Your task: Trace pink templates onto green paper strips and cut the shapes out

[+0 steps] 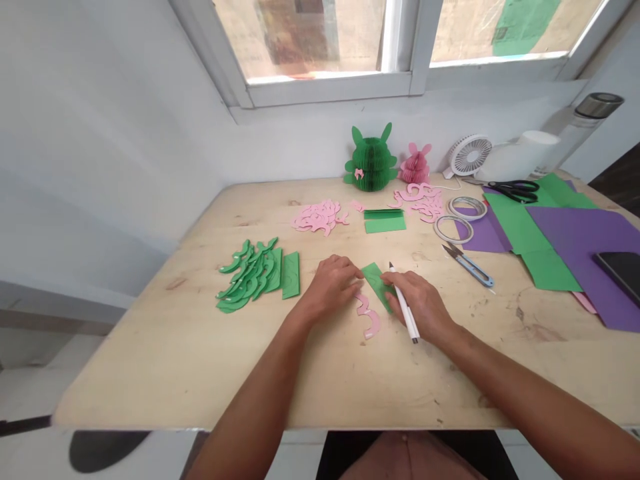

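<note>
Near the middle of the table, my left hand (334,285) has its fingers bent together at the upper end of a wavy pink paper cutout (371,323). A white pen (406,313) with a dark tip lies in the grip of my right hand (421,305). The fingertips of that hand also touch the right edge of a small green paper strip (375,279), which lies slanted between my hands. Faint curved lines show on the strip. Left of my hands sit a pile of curved green cutouts (255,277) and another green piece (291,275).
Pink cutouts (317,217) and a folded green strip (385,225) lie farther back. Green (371,163) and pink paper figures (415,165) stand by the wall. On the right are tape rolls (453,229), snips (470,265), scissors (513,190), purple sheets (585,247), a phone (623,272) and a fan (470,155).
</note>
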`<state>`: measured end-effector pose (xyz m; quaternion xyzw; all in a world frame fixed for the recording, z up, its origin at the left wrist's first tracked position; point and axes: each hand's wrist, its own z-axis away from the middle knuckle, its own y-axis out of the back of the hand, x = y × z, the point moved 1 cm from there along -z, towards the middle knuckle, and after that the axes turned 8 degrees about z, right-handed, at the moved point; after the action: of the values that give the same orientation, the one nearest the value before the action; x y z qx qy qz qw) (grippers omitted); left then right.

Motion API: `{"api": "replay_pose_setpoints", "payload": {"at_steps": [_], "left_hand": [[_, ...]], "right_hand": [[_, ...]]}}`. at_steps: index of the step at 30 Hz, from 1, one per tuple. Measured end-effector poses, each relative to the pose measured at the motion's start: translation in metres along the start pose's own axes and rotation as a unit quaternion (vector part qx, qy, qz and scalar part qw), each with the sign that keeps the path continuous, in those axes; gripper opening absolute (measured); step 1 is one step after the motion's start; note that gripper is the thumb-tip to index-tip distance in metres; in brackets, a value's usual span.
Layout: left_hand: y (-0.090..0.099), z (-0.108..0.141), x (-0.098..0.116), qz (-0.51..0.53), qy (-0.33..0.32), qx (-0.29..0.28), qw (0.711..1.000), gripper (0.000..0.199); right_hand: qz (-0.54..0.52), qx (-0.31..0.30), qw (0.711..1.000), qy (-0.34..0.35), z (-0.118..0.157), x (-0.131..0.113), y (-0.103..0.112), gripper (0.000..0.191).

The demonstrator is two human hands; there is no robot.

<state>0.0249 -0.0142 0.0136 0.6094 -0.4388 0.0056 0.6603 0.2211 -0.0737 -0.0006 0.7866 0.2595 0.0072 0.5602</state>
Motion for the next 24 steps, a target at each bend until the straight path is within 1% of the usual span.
{"api": "replay_pose_setpoints", "payload": {"at_steps": [4, 7, 11, 14, 18, 24], "left_hand": [[-0.013, -0.004, 0.006, 0.000, 0.014, 0.031, 0.999, 0.012], [-0.019, -0.005, 0.008, -0.004, 0.022, 0.044, 0.999, 0.011], [-0.023, -0.005, 0.008, -0.008, 0.026, 0.054, 0.998, 0.014], [-0.025, -0.005, 0.008, -0.018, 0.028, 0.057, 0.998, 0.015], [-0.025, -0.006, 0.009, -0.026, 0.032, 0.059, 0.997, 0.015], [-0.026, -0.006, 0.008, -0.015, 0.031, 0.064, 0.997, 0.016]], "right_hand": [[-0.035, 0.005, 0.999, -0.034, 0.000, 0.001, -0.001, 0.024], [-0.099, 0.020, 0.993, -0.069, 0.000, 0.002, 0.001, 0.023], [-0.200, 0.040, 0.972, -0.117, -0.001, 0.002, 0.006, 0.030], [-0.255, 0.032, 0.955, -0.145, -0.001, 0.002, 0.006, 0.036], [-0.334, 0.012, 0.921, -0.199, -0.002, 0.002, 0.003, 0.039], [-0.447, -0.018, 0.843, -0.297, -0.013, 0.001, 0.009, 0.026]]}}
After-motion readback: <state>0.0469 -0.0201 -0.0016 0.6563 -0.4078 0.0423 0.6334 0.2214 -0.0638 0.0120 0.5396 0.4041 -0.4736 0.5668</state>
